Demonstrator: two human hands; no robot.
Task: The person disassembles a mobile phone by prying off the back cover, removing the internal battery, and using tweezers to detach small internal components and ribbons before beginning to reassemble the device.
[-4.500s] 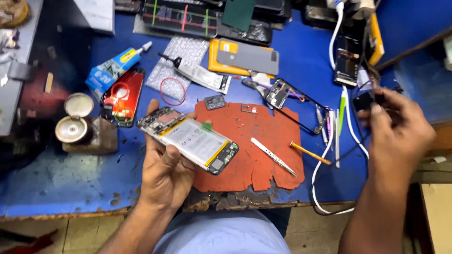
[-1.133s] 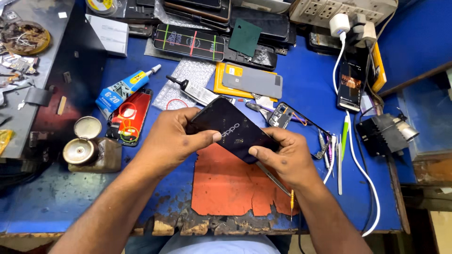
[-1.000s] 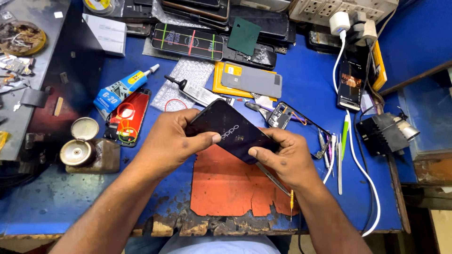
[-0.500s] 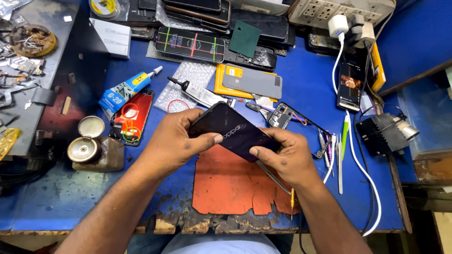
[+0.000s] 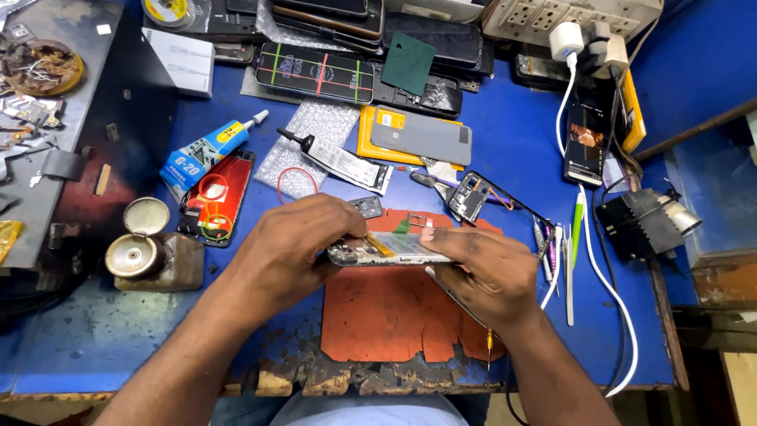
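**A:** Take the orange mat [image 5: 394, 315] as the landmark and go from the left. What lies out there?

**B:** Far to the left of the mat is a round metal tin [image 5: 136, 254] with its lid swung up. Up and left of the mat lies a blue glue tube [image 5: 206, 150], and just below that a red phone part [image 5: 218, 197].

**A:** And the left hand [image 5: 292, 251]?

**B:** It sits over the mat's upper left corner. Its fingers are curled closed round the left end of the opened phone [image 5: 390, 248], thumb side underneath as far as I can tell.

**A:** Where is that phone?

**B:** Held above the mat's upper edge, seen nearly edge-on, its exposed inside facing up. It lies between the two hands and does not rest on the mat.

**A:** The right hand [image 5: 485, 272]?

**B:** Over the mat's right half. Its fingers are closed on the phone's right end, the forefinger laid flat along the top edge.

**A:** Further right?

**B:** Just above the mat's upper right corner lies a small dismantled phone frame [image 5: 471, 196]. To the right of the mat are a few pen-like tools [image 5: 569, 260], a white cable [image 5: 611, 292], and well off to the right a black box-shaped device [image 5: 643, 225].
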